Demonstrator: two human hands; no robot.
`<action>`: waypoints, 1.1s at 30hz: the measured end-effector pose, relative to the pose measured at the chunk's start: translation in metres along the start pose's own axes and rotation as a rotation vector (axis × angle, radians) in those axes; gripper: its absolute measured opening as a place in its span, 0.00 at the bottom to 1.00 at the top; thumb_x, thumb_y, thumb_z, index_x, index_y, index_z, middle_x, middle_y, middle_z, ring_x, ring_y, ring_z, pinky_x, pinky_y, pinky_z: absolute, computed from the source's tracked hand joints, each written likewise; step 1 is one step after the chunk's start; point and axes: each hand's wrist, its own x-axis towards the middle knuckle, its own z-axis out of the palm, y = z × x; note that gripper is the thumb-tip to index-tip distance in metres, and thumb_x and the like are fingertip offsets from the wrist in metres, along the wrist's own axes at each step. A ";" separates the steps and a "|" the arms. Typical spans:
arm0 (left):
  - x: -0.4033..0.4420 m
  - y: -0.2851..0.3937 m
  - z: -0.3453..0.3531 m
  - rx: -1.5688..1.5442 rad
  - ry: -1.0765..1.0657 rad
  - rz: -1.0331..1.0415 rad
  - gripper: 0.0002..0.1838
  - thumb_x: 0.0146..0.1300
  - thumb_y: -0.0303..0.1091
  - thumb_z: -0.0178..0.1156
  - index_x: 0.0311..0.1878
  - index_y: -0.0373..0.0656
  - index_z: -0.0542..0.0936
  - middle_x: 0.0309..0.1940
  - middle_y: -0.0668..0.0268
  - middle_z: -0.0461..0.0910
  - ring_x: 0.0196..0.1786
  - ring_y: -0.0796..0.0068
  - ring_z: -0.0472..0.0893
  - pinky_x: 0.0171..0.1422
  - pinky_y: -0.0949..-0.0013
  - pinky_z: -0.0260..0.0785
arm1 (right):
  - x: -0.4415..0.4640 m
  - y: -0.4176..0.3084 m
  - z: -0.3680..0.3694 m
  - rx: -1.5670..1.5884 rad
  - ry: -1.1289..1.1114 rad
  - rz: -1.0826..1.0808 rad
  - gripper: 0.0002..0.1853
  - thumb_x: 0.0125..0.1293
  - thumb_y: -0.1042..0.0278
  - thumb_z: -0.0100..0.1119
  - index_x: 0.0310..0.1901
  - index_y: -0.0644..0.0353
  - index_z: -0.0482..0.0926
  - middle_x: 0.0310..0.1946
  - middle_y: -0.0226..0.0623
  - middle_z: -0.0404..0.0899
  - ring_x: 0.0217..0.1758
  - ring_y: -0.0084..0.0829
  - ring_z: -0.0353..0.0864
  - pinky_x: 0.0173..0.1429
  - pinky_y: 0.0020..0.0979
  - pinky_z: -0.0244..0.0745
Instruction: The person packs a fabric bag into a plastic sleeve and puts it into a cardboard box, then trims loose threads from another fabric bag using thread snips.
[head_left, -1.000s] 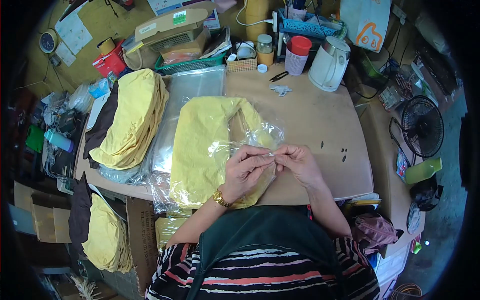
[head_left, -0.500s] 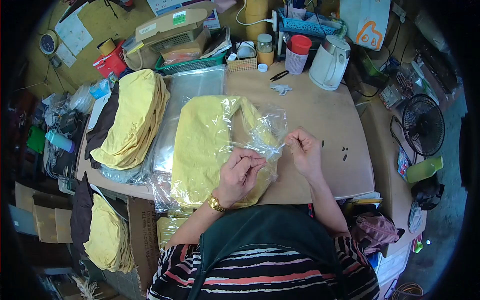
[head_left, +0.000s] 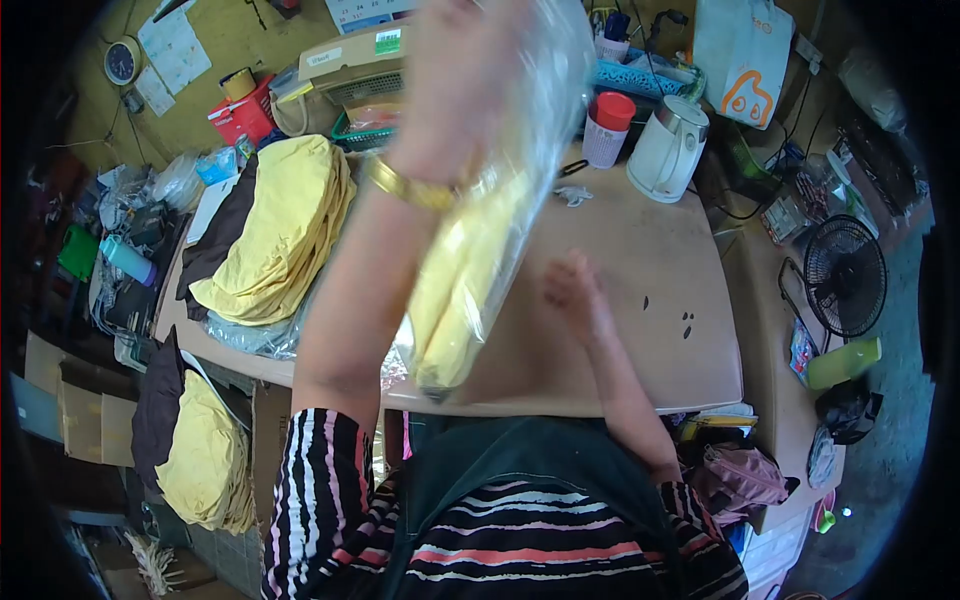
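My left hand, blurred and raised high at the top of the view, grips a clear plastic bag with a yellow cloth item inside. The bagged item hangs lengthwise beside my raised forearm, over the brown table. A gold watch is on that wrist. Lower and to the right, my right hand is over the table with its fingers curled; blur hides whether it holds anything. Left of my raised arm lies a stack of yellow cloth pieces beside dark cloth.
A white kettle and a red-lidded cup stand at the back right. A black fan is at the far right. Below the table's left side is another yellow cloth stack. Small dark marks show on the tabletop.
The bagged yellow item has gone from lying on the table to hanging upright from my left hand, which rose sharply. My right hand moved slightly left, and its fingers left the plastic.
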 end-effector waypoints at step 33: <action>-0.246 -0.106 -0.282 -0.378 1.009 -0.534 0.06 0.68 0.33 0.59 0.36 0.43 0.76 0.27 0.70 0.80 0.29 0.81 0.80 0.30 0.80 0.70 | 0.094 -0.029 -0.055 -1.926 0.259 -0.288 0.37 0.66 0.31 0.43 0.73 0.36 0.56 0.77 0.38 0.49 0.81 0.43 0.40 0.75 0.67 0.24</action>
